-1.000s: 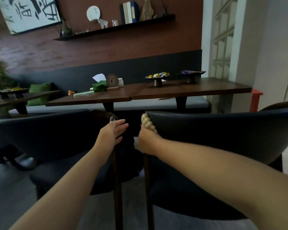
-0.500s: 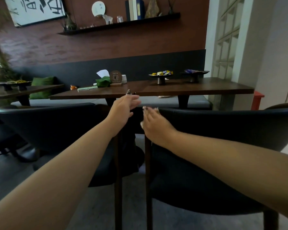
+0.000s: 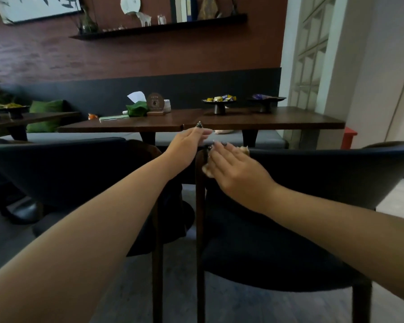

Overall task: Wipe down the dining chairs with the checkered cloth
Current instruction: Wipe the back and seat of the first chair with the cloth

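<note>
**Both hands at the chair backs**

Reaching forward, my right hand (image 3: pixel 233 170) lies flat with straight fingers on the top corner of the right chair (image 3: pixel 313 180), pressing the checkered cloth (image 3: pixel 208 172) against the backrest. Only small bits of the cloth peek out: one at 7 o'clock of the hand, another at 1 o'clock by the fingertips. My left hand (image 3: pixel 187 145) is relaxed, fingers extended, holding nothing, just at 10 o'clock of the right hand; whether it touches the left chair (image 3: pixel 56 173) I cannot tell.

By size: the wooden table (image 3: pixel 278 122) spans the room at 12 o'clock beyond the chair backs, with the grey bench (image 3: pixel 79 136) behind it. The two dark chairs stand side by side, their wooden legs near each other under my hands. A wall shelf (image 3: pixel 159 29) hangs high at 12 o'clock. A green cushion (image 3: pixel 44 115) sits at 9 o'clock on the bench. On the table stand a candy dish (image 3: pixel 219 102), a second dish (image 3: pixel 266 102) to its 3 o'clock, and a green tissue holder (image 3: pixel 137 108) to its 9 o'clock.
</note>
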